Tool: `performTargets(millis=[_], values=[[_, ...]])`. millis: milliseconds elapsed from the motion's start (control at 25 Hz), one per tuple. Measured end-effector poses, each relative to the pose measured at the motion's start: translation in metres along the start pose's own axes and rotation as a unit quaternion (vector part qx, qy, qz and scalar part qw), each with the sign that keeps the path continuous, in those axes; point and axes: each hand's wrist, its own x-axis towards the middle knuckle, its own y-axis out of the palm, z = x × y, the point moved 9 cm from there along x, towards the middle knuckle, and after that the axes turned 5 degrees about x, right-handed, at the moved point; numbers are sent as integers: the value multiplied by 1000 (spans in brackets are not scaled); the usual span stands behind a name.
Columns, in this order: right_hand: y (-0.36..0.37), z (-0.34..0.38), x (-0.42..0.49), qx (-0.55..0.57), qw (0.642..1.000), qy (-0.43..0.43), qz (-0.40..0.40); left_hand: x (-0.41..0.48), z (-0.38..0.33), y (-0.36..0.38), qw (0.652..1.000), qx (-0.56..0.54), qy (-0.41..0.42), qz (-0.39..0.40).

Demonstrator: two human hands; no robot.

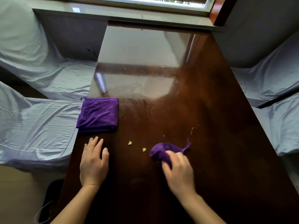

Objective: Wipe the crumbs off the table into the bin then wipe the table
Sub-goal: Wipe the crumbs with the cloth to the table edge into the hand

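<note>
My right hand (177, 170) grips a bunched purple cloth (161, 151) pressed on the dark wooden table (202, 102). Two yellowish crumbs lie just left of the cloth, one crumb (130, 143) farther left and another crumb (144, 149) closer. Finer specks (192, 129) are scattered beyond the cloth. My left hand (93, 162) rests flat on the table near its left edge, fingers apart, holding nothing. A dark bin (48, 201) stands on the floor below the table's left edge, mostly hidden.
A second purple cloth (98, 114), folded, lies at the table's left edge beyond my left hand. Chairs in pale blue covers (37, 123) flank the table on both sides. A window sill (129, 12) runs behind the far end.
</note>
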Motion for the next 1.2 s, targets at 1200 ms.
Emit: performTargets(millis=[1200], values=[[5, -2, 182, 30, 998, 62, 7, 0, 3, 0, 1000, 11, 6, -10]])
